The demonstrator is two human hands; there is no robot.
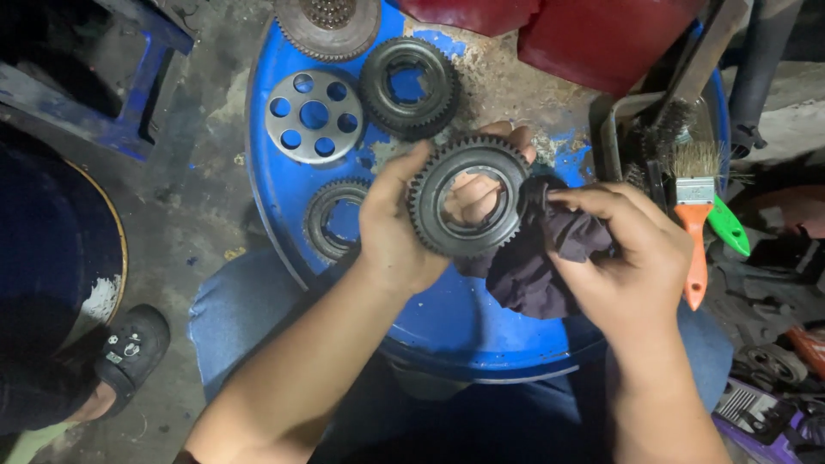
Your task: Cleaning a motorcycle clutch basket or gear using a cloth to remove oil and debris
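Above the blue drum top (284, 185), a dark toothed steel ring gear (468, 196) faces the camera.
Left hand (395, 228) pinches its rim; right hand (632, 258), touching its right edge, clutches a dark purple rag (537, 266).

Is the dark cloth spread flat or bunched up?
Bunched up: the dark cloth is crumpled in the right hand, pressed against the gear.

Gears (409, 86) crowd the drum top's (447, 318) far half — near half seems free.
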